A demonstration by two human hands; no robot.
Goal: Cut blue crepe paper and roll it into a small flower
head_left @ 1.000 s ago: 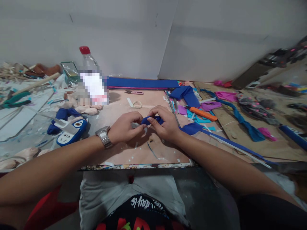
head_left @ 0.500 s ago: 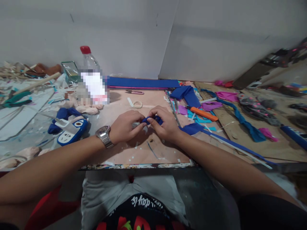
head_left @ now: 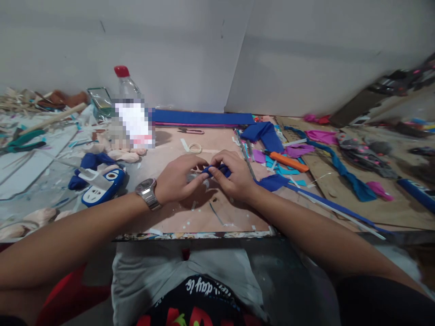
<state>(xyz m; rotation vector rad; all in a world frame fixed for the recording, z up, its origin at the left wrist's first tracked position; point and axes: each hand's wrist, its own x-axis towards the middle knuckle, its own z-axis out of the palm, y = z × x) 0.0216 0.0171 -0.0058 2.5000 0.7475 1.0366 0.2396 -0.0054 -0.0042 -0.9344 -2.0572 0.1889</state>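
Observation:
Both hands meet over the pinkish work surface point(head_left: 180, 217), holding a small folded piece of blue fabric point(head_left: 205, 170). My right hand point(head_left: 236, 177) is closed round the fabric, with thumb and fingers pinching it. My left hand point(head_left: 180, 179), below a wristwatch point(head_left: 148, 194), has its thumb and fingertips on the fabric's left end. A clear or whitish bit shows under the left fingers, too small to name. Most of the fabric is hidden by the fingers. Just beyond the hands lie a cream ring of tape point(head_left: 195, 148) and small thread snips point(head_left: 192, 131).
On the right are an orange utility knife point(head_left: 289, 161), blue fabric strips point(head_left: 263, 135) and a teal twisted strip point(head_left: 346, 170). To the left stand a blue-and-white power socket point(head_left: 103, 186), green-handled pliers point(head_left: 25, 141) and a red-capped bottle point(head_left: 127, 86).
The left fingers have lifted and spread slightly at the fabric's left end. My right hand keeps its pinch in the same place.

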